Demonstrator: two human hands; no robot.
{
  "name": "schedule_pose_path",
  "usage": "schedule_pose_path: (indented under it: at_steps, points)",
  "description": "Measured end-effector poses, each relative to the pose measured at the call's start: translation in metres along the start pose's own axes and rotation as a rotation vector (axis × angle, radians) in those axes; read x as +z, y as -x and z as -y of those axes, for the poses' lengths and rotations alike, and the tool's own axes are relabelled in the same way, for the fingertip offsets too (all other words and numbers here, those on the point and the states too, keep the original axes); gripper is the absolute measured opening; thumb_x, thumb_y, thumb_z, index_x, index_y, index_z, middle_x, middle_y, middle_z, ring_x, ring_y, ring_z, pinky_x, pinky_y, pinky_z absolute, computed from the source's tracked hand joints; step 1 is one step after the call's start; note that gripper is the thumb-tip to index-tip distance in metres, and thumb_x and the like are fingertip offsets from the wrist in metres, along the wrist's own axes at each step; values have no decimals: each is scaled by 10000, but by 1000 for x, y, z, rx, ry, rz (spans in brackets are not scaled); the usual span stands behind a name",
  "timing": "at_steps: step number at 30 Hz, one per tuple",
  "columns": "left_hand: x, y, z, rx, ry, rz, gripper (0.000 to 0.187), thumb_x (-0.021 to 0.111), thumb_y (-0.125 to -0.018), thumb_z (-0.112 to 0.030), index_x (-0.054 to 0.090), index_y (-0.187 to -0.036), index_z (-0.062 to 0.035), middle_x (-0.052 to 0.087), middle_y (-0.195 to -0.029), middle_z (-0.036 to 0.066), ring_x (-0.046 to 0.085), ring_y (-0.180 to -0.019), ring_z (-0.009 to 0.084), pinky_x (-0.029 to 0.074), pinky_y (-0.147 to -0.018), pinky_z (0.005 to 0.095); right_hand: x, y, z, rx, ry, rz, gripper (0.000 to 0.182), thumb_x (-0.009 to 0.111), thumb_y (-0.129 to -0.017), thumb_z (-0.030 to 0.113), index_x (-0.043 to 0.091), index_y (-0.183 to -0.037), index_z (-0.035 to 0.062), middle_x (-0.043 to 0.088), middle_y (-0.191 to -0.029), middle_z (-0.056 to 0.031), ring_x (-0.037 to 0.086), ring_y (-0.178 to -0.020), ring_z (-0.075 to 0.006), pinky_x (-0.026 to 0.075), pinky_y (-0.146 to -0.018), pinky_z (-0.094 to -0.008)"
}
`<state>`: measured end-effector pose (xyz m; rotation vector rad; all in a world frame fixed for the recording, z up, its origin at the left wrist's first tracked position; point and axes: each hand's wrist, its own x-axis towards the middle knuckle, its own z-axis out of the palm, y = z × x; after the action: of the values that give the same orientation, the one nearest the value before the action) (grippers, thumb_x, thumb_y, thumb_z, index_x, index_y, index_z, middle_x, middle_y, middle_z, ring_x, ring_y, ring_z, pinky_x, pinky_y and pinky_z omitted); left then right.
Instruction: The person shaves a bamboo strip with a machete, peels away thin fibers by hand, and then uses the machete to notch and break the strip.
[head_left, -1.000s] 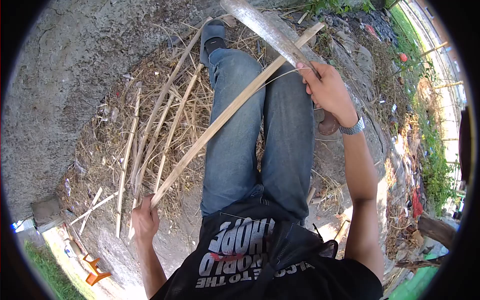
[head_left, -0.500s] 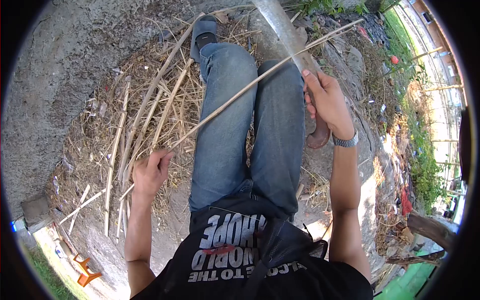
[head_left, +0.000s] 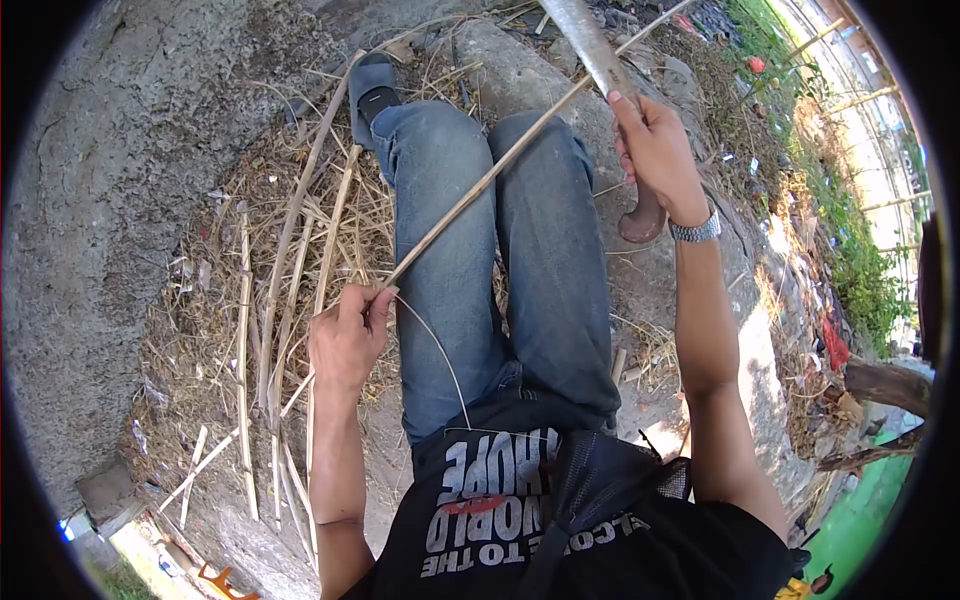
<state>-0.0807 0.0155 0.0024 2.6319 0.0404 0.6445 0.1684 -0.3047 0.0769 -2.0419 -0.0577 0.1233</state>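
Note:
My left hand pinches the near end of a long thin stick, which slants across my legs toward the upper right. From these fingers a thin curved strand hangs down to the front of my shirt. My right hand is wrapped round the brown handle of a machete. Its broad metal blade points up and away, its upper end cut off by the view. Near the handle, the blade overlaps the stick in this view.
Long split stalks lie on straw-littered ground left of my legs. A rough grey wall rises at far left. Beyond my feet sits a large rock. A log lies at right.
My left hand has moved right and slightly down, its grip now at the stick's near end. The thin strand now hangs from it. The machete has shifted slightly against the stick.

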Motion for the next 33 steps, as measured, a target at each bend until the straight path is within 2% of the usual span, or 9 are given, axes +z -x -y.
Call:
schedule_pose_path:
  at_steps: [3,6,13,17,19,21,24,27,33]
  points:
    - [-1,-1,-5,-112,4,112,245,803,-925,-176,578,-916,-77,706,-666,91,688,-540,302,512,-475,406,17,21,-21,-257,340,-17,453,603,-1057,412,582,-822,25,548,-615,-4,502,-444,-87,420,-411,-278]
    - [0,6,-6,-57,50,25,243,806,-924,-170,587,-916,-66,711,-672,99,693,-544,302,513,-475,401,1,38,-9,85,-25,178,458,604,-1058,416,583,-821,25,548,-612,-2,500,-444,-85,418,-411,-279]
    - [6,0,-4,-59,74,22,230,802,-931,-190,605,-931,-72,723,-692,100,697,-550,301,508,-471,397,-23,-4,-14,33,-97,-74,451,590,-1068,399,580,-829,16,562,-635,-1,512,-458,-77,422,-410,-268]
    - [14,-16,-20,-93,70,64,227,802,-931,-190,608,-932,-74,731,-705,106,707,-565,301,520,-480,388,16,38,-12,55,-113,241,421,611,-1062,419,591,-867,47,535,-616,21,498,-449,-63,414,-410,-246]
    - [20,-22,-18,-54,32,63,229,802,-932,-188,605,-936,-72,732,-710,105,710,-567,293,528,-485,382,38,51,-23,-383,225,171,427,611,-1061,417,596,-848,47,538,-615,21,501,-456,-62,417,-417,-255]
    - [18,-19,-15,-48,83,33,234,805,-930,-193,605,-937,-72,733,-716,104,710,-565,287,531,-487,385,21,50,-15,-179,144,239,449,631,-1036,369,642,-824,-26,612,-637,-81,571,-530,-161,470,-572,-401]
    - [4,-16,-19,-117,64,136,197,782,-948,-114,610,-956,-19,776,-832,127,787,-742,220,598,-608,307,-4,17,-13,27,-12,2,461,604,-1053,407,642,-852,-6,586,-623,-38,543,-497,-125,457,-485,-329]
    - [17,-21,-20,-59,83,20,242,798,-938,-231,615,-929,-74,748,-743,98,727,-597,294,541,-496,400,-13,11,-8,98,-103,-77,454,581,-1067,430,644,-892,16,559,-625,14,516,-476,-69,433,-417,-243]
    - [26,-61,-63,-33,97,19,234,806,-935,-197,620,-924,-55,761,-768,109,747,-625,284,554,-527,371,39,92,10,-275,107,446,415,619,-1040,321,624,-883,-63,538,-699,-265,551,-655,-450,442,-646,-497]
